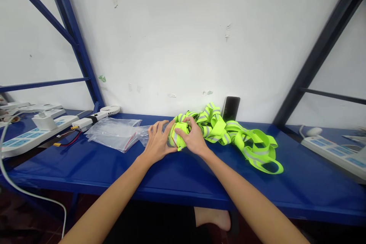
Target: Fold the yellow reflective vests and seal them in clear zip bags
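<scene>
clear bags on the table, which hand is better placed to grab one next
Probably the left hand: it is nearer the clear bags, though it is busy at the neon bundle. The right hand, on the same bundle, sits farther from them, on the side of the loose neon straps.

A white wall point(177, 53) with chipped patches point(114, 0) and green flecks point(102, 79) stands behind the glossy blue surface point(177, 175). A blue post point(71, 34) at left carries a brace point(37, 5) and a crossbar point(45, 84); a darker post point(317, 49) and rail point(334, 96) stand at right. Below, the floor point(31, 213) is dark reddish.
</scene>
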Action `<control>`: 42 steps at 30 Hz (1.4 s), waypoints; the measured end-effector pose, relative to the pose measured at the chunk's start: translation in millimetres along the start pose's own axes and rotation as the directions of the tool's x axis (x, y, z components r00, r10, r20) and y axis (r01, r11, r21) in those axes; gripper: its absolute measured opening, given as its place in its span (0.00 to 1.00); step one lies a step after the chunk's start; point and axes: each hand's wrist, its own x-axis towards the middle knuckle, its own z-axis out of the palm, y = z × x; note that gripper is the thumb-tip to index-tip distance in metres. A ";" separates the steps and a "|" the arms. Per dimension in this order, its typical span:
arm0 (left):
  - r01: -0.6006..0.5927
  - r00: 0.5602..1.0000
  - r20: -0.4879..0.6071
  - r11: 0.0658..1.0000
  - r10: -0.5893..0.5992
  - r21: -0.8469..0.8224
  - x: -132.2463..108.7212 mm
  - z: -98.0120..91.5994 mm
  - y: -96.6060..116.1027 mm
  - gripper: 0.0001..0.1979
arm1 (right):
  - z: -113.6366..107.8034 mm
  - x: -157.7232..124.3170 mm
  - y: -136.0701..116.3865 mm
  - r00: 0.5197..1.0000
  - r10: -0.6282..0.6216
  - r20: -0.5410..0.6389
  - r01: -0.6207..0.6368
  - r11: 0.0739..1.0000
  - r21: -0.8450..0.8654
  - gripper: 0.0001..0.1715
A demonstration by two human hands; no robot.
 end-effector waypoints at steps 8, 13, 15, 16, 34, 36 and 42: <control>-0.061 0.985 -0.166 0.992 0.042 -0.110 1.3 -9.5 10.2 0.37 | -3.3 8.3 6.6 0.989 0.121 -0.086 -0.098 0.967 0.236 0.20; -0.126 0.974 -0.211 0.969 0.081 -0.211 -1.4 -7.2 10.3 0.15 | -4.7 12.4 11.7 0.968 0.212 -0.132 -0.164 0.938 0.304 0.20; -0.118 0.979 -0.189 0.972 0.079 -0.201 -1.8 -5.6 9.2 0.13 | -5.6 13.1 12.4 0.967 0.214 -0.141 -0.161 0.936 0.313 0.20; -0.102 0.982 -0.176 0.975 0.067 -0.196 -1.9 -4.6 8.6 0.14 | -5.9 13.1 12.3 0.967 0.207 -0.147 -0.154 0.938 0.309 0.20; 0.358 0.930 0.269 0.790 -0.252 -0.498 4.1 21.1 10.1 0.09 | 21.3 -3.3 15.2 0.968 -0.087 -0.235 0.081 0.996 -0.036 0.15; 0.375 0.924 0.274 0.764 -0.266 -0.525 4.3 22.7 10.6 0.09 | 24.7 -3.9 14.1 0.963 -0.085 -0.257 0.075 0.996 -0.047 0.15; 0.372 0.928 0.176 0.820 -0.327 -0.435 6.3 26.8 15.3 0.10 | 34.2 -3.4 16.6 0.923 0.044 -0.383 -0.031 0.999 0.040 0.16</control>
